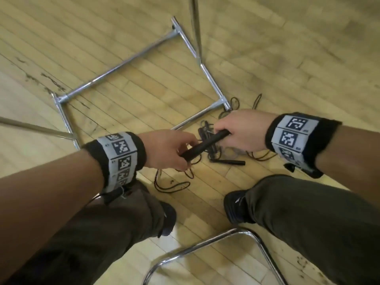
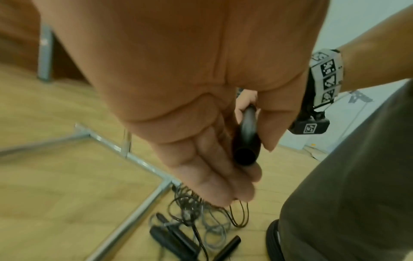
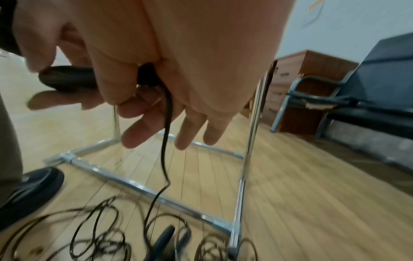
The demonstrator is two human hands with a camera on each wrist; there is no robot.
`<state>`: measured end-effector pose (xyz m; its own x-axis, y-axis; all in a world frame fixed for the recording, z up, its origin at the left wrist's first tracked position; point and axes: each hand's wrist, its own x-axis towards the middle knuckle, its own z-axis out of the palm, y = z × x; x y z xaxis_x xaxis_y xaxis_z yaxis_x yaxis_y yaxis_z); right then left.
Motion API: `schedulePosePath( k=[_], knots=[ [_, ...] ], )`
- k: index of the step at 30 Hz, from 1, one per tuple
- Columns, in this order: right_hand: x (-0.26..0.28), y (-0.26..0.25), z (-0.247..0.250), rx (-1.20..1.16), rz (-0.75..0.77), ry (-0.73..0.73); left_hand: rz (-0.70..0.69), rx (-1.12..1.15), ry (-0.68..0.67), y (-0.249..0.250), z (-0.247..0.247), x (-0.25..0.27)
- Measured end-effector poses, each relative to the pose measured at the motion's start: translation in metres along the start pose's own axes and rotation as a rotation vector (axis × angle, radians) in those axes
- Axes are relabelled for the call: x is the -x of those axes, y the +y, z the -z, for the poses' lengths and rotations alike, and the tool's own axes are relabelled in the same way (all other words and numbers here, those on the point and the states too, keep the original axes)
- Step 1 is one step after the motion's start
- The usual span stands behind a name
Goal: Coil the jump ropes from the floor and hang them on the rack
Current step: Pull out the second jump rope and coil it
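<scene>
A black jump-rope handle (image 1: 205,144) is held level above the floor between both hands. My left hand (image 1: 178,153) grips its near end, thumb and fingers curled round it (image 2: 245,141). My right hand (image 1: 224,130) pinches the far end, where the thin black cord (image 3: 165,141) leaves the handle and drops to the floor. Beneath the hands lies a tangled pile of dark and grey ropes (image 1: 213,155) with further black handles (image 1: 230,162). The chrome rack's base frame (image 1: 123,62) rests on the wooden floor just beyond, and its upright pole (image 1: 196,27) rises at the top.
My two dark shoes (image 1: 168,219) (image 1: 234,208) stand either side of the ropes. A chrome chair frame (image 1: 205,243) curves behind my feet. A wooden drawer unit (image 3: 301,84) and a dark seat (image 3: 368,88) stand by the wall to the right.
</scene>
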<state>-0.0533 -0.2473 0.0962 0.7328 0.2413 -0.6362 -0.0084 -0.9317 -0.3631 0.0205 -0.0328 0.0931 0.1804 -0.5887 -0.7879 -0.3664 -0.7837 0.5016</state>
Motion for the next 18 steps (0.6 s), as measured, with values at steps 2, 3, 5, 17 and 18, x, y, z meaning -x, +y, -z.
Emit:
schedulePosePath(
  k=[2, 3, 5, 17, 18],
  knots=[
    [0.022, -0.022, 0.016, 0.024, -0.018, 0.058, 0.004, -0.134, 0.141, 0.021, -0.001, 0.029],
    [0.031, -0.033, 0.021, 0.033, -0.021, 0.071, -0.008, -0.161, 0.204, 0.031, -0.003, 0.041],
    [0.056, -0.06, 0.031, 0.04, -0.012, 0.097, -0.059, -0.116, 0.314, 0.051, -0.007, 0.067],
    [0.182, -0.118, 0.072, -0.582, 0.034, 0.559, -0.693, 1.051, 0.737, 0.11, 0.022, 0.238],
    [0.185, -0.114, 0.069, -0.617, 0.018, 0.557, -0.738, 1.155, 0.794, 0.112, 0.031, 0.253]
  ],
)
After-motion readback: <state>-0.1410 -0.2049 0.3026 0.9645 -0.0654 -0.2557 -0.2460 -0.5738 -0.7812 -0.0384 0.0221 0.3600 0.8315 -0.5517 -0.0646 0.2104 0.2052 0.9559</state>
